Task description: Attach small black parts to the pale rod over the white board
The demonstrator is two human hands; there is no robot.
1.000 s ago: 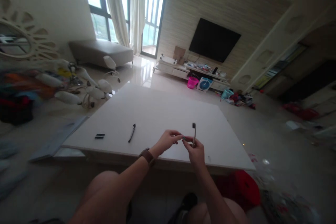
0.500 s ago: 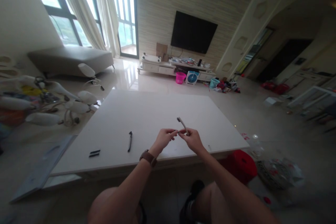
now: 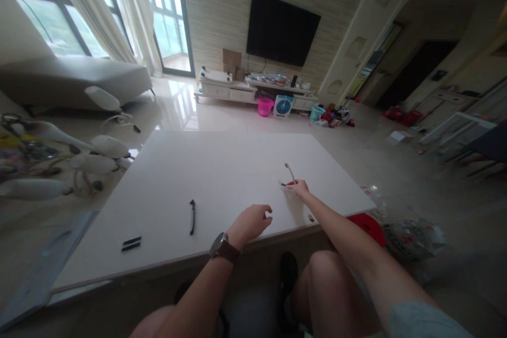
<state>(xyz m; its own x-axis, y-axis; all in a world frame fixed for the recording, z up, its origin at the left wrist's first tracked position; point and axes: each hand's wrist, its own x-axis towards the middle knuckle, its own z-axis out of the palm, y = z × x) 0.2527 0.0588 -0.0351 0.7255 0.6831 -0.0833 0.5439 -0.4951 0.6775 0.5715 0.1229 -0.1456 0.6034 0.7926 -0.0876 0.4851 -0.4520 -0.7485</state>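
Thin grey stick point(image 3: 290, 171) under right hand point(image 3: 299, 188), pinched at near end by fingertips; long axis running away from the body and slightly leftward, far tip with a small darker head raised off the table point(image 3: 222, 169), near end low at the fingers. Right arm stretched well forward, forearm low over the table edge, fingers closed narrow on the stick. Left hand point(image 3: 250, 223) held nearer the body, left of the right hand, fingers loosely curled and holding nothing, watch point(image 3: 222, 247) at the wrist. Black curved piece point(image 3: 192, 216) lying left of the left hand, long axis near-to-far; small black bars point(image 3: 131, 243) further left, well apart.
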